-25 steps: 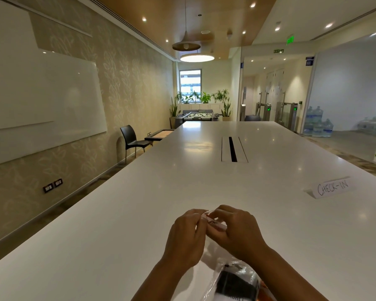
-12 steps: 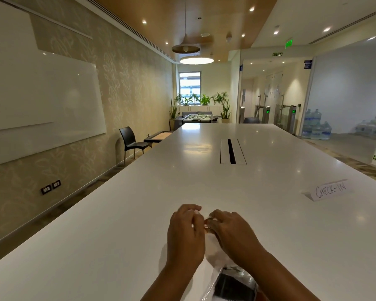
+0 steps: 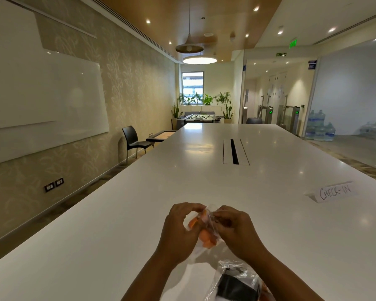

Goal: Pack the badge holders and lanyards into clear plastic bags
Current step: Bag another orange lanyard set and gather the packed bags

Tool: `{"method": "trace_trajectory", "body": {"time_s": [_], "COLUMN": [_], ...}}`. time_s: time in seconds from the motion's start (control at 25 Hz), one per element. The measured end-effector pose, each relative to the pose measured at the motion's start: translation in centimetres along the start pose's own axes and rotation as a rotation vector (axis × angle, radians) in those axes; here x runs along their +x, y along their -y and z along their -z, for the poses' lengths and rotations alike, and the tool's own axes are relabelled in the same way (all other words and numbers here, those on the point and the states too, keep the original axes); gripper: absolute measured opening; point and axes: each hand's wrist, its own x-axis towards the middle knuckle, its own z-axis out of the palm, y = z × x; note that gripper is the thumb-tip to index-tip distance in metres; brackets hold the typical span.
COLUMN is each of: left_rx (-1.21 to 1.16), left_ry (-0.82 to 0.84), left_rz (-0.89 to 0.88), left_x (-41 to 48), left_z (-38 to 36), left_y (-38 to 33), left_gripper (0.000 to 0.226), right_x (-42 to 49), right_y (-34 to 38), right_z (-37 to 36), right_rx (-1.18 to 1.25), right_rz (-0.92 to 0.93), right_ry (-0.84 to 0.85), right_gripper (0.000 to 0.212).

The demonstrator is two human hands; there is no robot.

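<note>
Both hands hold a small clear plastic bag (image 3: 206, 230) just above the near part of the white table (image 3: 204, 181). An orange lanyard (image 3: 205, 237) shows through the bag. My left hand (image 3: 180, 231) grips the bag's left side and my right hand (image 3: 237, 231) pinches its top edge from the right. A second clear bag (image 3: 234, 281) with a black item inside lies on the table under my right forearm, near the bottom edge of the view.
A folded paper sign reading CHECK-IN (image 3: 334, 191) stands on the table to the right. A cable slot (image 3: 234, 151) runs along the table's middle. A black chair (image 3: 133, 140) stands by the left wall.
The bag has been lifted and turned between my hands, so the orange lanyard inside now shows. My hands have shifted slightly apart around it.
</note>
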Motion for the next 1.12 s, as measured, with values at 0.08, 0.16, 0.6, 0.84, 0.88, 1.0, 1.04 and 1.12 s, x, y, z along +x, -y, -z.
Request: {"method": "trace_trajectory", "body": {"time_s": [0.08, 0.16, 0.6, 0.84, 0.88, 1.0, 1.04, 1.12], "left_rx": [-0.117, -0.192, -0.291, -0.478, -0.486, -0.468, -0.459, -0.45], "left_ry": [0.005, -0.013, -0.277, -0.045, -0.014, 0.035, 0.029, -0.016], "left_rz": [0.114, 0.248, 0.596, 0.573, 0.568, 0.572, 0.58, 0.591], "left_x": [0.1, 0.2, 0.9, 1.2, 1.2, 1.0, 0.9, 0.9], "left_z": [0.0, -0.2, 0.3, 1.5, 1.7, 1.8, 1.7, 1.6], "left_y": [0.0, 0.1, 0.8, 1.6, 1.9, 2.5, 2.6, 2.8], "left_gripper": [0.011, 0.016, 0.01, 0.015, 0.016, 0.014, 0.012, 0.01], "right_x": [0.0, 0.0, 0.2, 0.5, 0.5, 0.4, 0.3, 0.2], "right_y": [0.1, 0.0, -0.3, -1.2, -1.3, -1.3, -1.3, -1.3], "right_z": [-0.2, -0.3, 0.9, 1.2, 1.3, 1.2, 1.2, 1.0], "right_rx": [0.003, -0.003, -0.057, -0.056, -0.076, -0.12, -0.131, -0.143], "right_rz": [-0.016, -0.047, -0.148, -0.198, -0.194, -0.169, -0.162, -0.146], "right_ry": [0.142, 0.29, 0.167, 0.006, 0.008, 0.028, 0.033, 0.042], "right_gripper": [0.016, 0.021, 0.014, 0.012, 0.014, 0.015, 0.016, 0.016]}}
